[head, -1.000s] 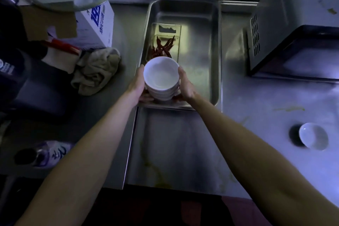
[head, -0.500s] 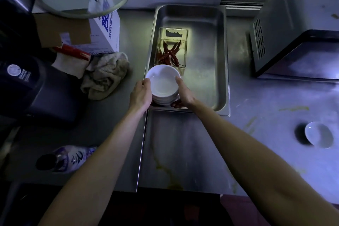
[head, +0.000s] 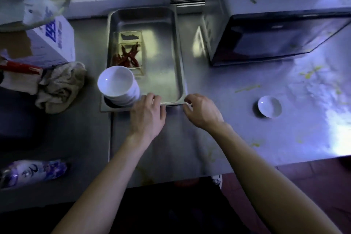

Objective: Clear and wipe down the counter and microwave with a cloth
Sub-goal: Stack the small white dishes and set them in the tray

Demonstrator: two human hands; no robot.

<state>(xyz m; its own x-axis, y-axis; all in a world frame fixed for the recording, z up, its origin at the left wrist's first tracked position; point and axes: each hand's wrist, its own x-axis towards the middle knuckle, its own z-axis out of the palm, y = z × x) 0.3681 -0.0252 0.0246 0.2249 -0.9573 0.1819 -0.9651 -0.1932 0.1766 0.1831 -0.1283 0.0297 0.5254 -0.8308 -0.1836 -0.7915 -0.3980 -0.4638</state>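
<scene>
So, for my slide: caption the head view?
Both hands empty by metal tray holding stacked white bowls; cloth waits nearby.

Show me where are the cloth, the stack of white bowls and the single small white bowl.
cloth (head: 60, 86), head view, on the middle of its crumpled folds.
stack of white bowls (head: 115, 80), head view, inside the top bowl.
single small white bowl (head: 269, 106), head view, on its inner bottom.

One steel tray (head: 178, 59) at 12 o'clock, one stack of white bowls (head: 117, 83), one lone small bowl (head: 269, 108) at 3 o'clock, one microwave (head: 275, 21), one crumpled cloth (head: 60, 87), two hands, left hand (head: 147, 116), right hand (head: 202, 111).
</scene>
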